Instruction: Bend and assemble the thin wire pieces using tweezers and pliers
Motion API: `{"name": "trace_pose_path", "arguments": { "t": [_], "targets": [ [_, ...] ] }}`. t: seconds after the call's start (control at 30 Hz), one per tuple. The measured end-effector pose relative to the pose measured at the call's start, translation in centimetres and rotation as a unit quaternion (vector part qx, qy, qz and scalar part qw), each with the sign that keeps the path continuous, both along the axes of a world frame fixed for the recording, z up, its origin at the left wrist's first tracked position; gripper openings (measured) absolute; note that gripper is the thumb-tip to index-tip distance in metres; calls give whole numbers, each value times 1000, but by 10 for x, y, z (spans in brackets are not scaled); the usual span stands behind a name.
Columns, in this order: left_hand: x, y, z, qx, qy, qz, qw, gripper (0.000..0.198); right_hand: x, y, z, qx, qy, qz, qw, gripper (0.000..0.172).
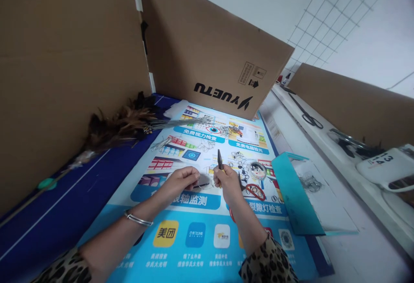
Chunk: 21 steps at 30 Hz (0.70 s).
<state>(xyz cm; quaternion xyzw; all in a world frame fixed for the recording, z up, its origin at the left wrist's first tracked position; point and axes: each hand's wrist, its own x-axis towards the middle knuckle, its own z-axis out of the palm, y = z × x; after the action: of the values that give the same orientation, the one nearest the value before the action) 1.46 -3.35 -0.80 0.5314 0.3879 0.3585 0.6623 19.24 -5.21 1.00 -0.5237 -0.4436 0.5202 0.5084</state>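
Observation:
My right hand [228,183] is closed around a pair of pliers [220,160] with yellow on the handles, its dark jaws pointing away from me. To its left, the thumb and fingers of my left hand [181,180] are pinched together. A thin wire [203,185] shows at those fingertips, partly hidden. Beside my right hand lie red-handled scissors [255,191], with a round piece bearing a cartoon face [258,170] just beyond. Small dark rings and tangled wire pieces [238,155] are scattered over the printed sheet [200,214] under my hands.
Brown feathers [121,121] and a bundle of thin metal wires [181,122] lie at the left back. Cardboard panels [207,37] stand behind and to the left. At right are an open teal box [296,201] with coiled wire, black scissors [312,120] and a white device [388,166].

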Motion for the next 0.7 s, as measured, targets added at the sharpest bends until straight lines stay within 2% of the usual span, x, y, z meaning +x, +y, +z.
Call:
{"name": "trace_pose_path", "arguments": {
  "t": [0.13,0.33,0.53,0.7],
  "targets": [
    [-1,-2,9,2,-12,5,1000,30,0,0,1,-8,-8,4,1000,22],
    [1,-1,12,35,-24,75,996,26,0,0,-4,-10,-54,24,998,21],
    [0,1,8,50,-10,26,998,24,-2,-3,-7,-1,-83,30,996,22],
    [-1,3,-3,57,7,22,998,26,-2,-2,-7,6,-80,39,996,20]
  ]
}}
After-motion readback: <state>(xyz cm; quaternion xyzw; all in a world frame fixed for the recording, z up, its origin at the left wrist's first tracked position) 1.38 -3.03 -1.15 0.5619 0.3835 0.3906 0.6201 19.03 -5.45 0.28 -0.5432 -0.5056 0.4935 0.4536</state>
